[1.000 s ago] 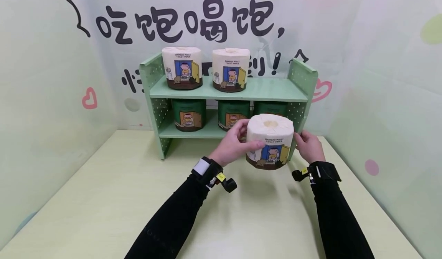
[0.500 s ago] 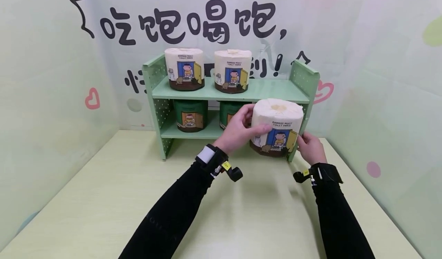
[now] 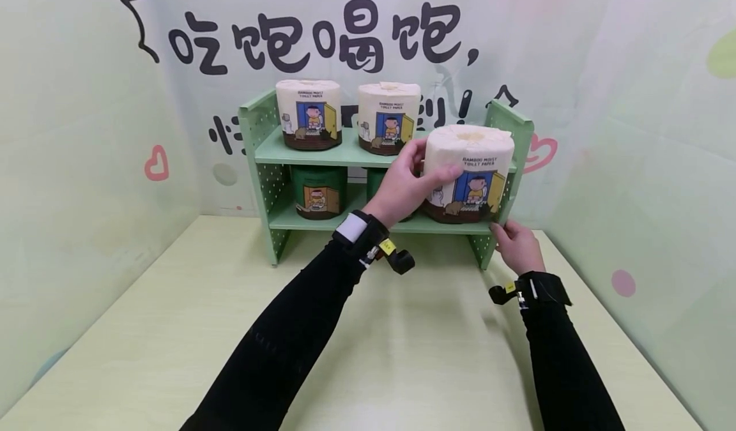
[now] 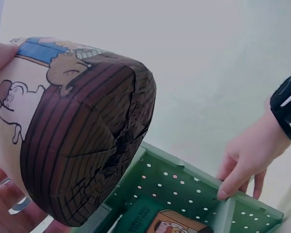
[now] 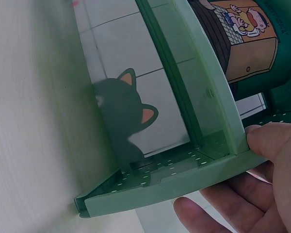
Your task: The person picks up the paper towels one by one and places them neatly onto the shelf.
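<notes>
My left hand point(image 3: 405, 188) grips a white wrapped toilet paper roll point(image 3: 468, 175) with a cartoon print, its thumb across the front. The roll is raised in front of the right side of the green shelf point(image 3: 261, 128), about level with its upper board. The left wrist view shows the roll's brown pleated underside point(image 4: 102, 141). My right hand point(image 3: 519, 247) holds the edge of the shelf's right side panel. In the right wrist view, the thumb point(image 5: 269, 138) lies inside that panel and the fingers pass behind it.
Two matching white rolls, a left one point(image 3: 309, 115) and a middle one point(image 3: 389, 118), stand on the upper board. Green rolls, one at the left point(image 3: 319, 191), stand on the lower board. Behind the shelf is a printed wall point(image 3: 368, 29); the pale table point(image 3: 172, 329) extends in front.
My left hand has raised the white roll and carried it slightly right, from below the lower board's level towards the upper board. My right hand stays at the side panel.
</notes>
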Demonstrator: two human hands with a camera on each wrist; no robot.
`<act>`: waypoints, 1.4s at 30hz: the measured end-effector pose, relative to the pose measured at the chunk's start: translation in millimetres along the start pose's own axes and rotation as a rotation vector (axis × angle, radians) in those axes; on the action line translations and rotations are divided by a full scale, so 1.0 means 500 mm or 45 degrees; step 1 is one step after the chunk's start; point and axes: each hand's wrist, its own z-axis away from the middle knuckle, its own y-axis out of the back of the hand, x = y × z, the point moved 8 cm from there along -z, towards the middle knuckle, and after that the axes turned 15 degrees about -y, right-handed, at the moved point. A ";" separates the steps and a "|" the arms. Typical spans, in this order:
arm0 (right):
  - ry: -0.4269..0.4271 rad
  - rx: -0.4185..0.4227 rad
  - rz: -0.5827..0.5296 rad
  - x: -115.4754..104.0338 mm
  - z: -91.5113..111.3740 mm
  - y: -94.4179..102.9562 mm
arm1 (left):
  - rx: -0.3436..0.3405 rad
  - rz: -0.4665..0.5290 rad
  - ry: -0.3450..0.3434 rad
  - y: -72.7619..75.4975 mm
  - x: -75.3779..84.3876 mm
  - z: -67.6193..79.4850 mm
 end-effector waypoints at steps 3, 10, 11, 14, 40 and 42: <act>0.013 0.005 0.001 0.000 0.000 0.001 | 0.011 -0.025 0.003 0.002 0.001 -0.017; 0.014 0.014 0.001 -0.002 0.000 0.002 | 0.030 -0.076 0.055 0.010 -0.002 -0.054; 0.013 0.015 0.002 -0.002 0.000 0.002 | 0.033 -0.086 0.063 0.011 -0.003 -0.058; 0.014 0.020 0.004 -0.003 0.000 0.003 | 0.047 -0.107 0.072 0.014 -0.002 -0.068; 0.019 -0.005 0.018 -0.001 0.004 -0.004 | 0.280 -0.521 0.207 0.019 -0.037 -0.089; 0.014 0.000 0.021 -0.001 0.004 -0.003 | 0.287 -0.639 0.225 0.021 -0.032 -0.090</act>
